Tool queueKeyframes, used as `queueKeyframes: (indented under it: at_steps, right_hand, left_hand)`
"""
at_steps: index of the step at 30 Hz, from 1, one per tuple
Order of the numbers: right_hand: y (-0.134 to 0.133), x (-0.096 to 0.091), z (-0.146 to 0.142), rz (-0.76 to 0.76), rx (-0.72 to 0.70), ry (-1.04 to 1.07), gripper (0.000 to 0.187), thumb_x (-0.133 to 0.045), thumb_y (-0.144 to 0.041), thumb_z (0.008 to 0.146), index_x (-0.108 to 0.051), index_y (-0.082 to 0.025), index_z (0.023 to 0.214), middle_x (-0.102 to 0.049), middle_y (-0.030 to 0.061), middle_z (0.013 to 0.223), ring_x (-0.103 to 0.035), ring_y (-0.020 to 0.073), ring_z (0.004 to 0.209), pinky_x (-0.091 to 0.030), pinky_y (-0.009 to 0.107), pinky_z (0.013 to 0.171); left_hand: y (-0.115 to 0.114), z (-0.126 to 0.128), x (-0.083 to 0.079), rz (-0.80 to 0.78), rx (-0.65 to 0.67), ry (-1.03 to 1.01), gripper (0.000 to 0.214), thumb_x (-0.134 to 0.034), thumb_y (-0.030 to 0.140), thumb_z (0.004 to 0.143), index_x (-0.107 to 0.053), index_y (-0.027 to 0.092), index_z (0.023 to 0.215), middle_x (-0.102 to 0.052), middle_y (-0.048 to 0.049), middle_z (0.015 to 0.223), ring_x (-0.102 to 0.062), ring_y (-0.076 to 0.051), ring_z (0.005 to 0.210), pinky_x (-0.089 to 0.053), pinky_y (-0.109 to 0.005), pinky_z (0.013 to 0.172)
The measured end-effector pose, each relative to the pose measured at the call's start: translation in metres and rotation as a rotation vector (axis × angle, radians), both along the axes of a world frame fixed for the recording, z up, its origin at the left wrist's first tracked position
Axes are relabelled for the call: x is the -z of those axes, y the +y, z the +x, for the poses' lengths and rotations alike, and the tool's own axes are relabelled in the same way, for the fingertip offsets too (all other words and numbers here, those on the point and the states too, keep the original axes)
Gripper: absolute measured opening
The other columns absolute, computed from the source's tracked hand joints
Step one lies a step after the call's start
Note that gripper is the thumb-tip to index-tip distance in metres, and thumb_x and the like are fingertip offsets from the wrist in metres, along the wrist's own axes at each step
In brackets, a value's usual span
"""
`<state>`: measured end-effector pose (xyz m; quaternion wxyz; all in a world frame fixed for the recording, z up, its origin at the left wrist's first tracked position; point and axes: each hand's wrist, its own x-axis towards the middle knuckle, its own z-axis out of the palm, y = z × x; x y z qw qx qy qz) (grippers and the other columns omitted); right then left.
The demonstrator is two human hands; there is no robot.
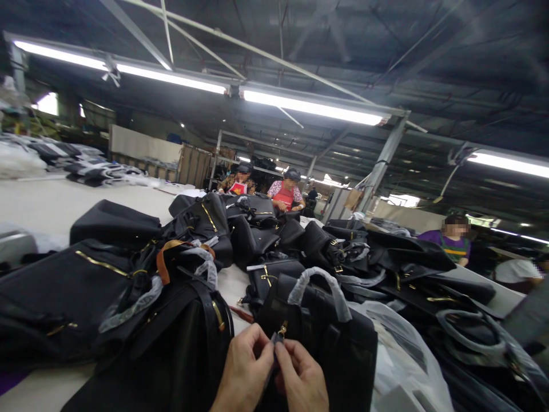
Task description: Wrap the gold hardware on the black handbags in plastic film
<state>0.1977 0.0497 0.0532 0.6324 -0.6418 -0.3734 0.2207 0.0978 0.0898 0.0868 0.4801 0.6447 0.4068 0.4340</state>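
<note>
My left hand and my right hand are together at the bottom centre, both pinching a small dark tab with a gold clasp. The tab belongs to a black handbag standing upright right in front of me, its handle wrapped in clear plastic. Fingers of both hands are closed on the tab. Another black handbag lies just left of my left hand.
Many black handbags are heaped along a long white table. Clear plastic bags lie at the right. Three seated people work farther off, two at the table's far end and one at the right. Fluorescent lights hang overhead.
</note>
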Motion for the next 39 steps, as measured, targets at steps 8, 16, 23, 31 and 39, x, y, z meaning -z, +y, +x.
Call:
queueKeyframes:
  at_steps: [8, 16, 23, 31, 39]
  right_hand:
    - [-0.004, -0.01, 0.004, -0.042, -0.092, 0.074, 0.05, -0.068, -0.062, 0.072, -0.073, -0.013, 0.079, -0.047, -0.0043, 0.047, -0.042, 0.0113, 0.042, -0.031, 0.02, 0.04]
    - [-0.001, -0.003, 0.013, -0.062, -0.177, 0.104, 0.05, -0.067, -0.061, 0.075, -0.073, -0.012, 0.082, -0.051, -0.0027, 0.048, -0.043, 0.0107, 0.043, -0.031, 0.019, 0.042]
    - [0.001, -0.003, 0.02, -0.078, -0.242, 0.133, 0.04, -0.074, -0.053, 0.074, -0.074, -0.014, 0.082, -0.056, -0.0019, 0.056, -0.044, 0.0098, 0.046, -0.033, 0.018, 0.042]
    - [0.001, 0.002, 0.021, -0.074, -0.224, 0.097, 0.046, -0.073, -0.058, 0.073, -0.076, -0.014, 0.084, -0.059, -0.0004, 0.058, -0.049, 0.0113, 0.046, -0.037, 0.019, 0.042]
    - [0.0, -0.011, 0.013, -0.05, -0.156, 0.122, 0.051, -0.072, -0.065, 0.07, -0.074, -0.014, 0.073, -0.053, -0.0018, 0.053, -0.045, 0.0094, 0.04, -0.035, 0.019, 0.039]
  left_hand:
    - [0.008, 0.001, 0.003, -0.002, 0.012, 0.036, 0.018, -0.055, 0.03, 0.069, -0.045, 0.022, 0.056, -0.047, 0.0031, 0.055, -0.045, -0.015, 0.056, -0.034, -0.026, 0.054]
    - [0.013, -0.002, 0.009, -0.102, 0.069, -0.078, 0.017, -0.053, 0.034, 0.069, -0.046, 0.022, 0.06, -0.049, 0.003, 0.056, -0.044, -0.014, 0.054, -0.036, -0.026, 0.052]
    - [0.013, 0.0, 0.006, -0.093, 0.05, -0.105, 0.02, -0.056, 0.033, 0.073, -0.047, 0.021, 0.06, -0.048, 0.0045, 0.056, -0.044, -0.012, 0.053, -0.034, -0.024, 0.051]
    - [0.021, 0.007, 0.017, -0.196, 0.137, -0.249, 0.016, -0.057, 0.032, 0.071, -0.045, 0.022, 0.066, -0.054, 0.0045, 0.055, -0.046, -0.011, 0.047, -0.035, -0.022, 0.046]
    - [0.019, 0.007, 0.02, -0.095, 0.054, -0.225, 0.017, -0.061, 0.027, 0.069, -0.047, 0.021, 0.063, -0.045, 0.0064, 0.056, -0.042, -0.011, 0.054, -0.034, -0.023, 0.051]
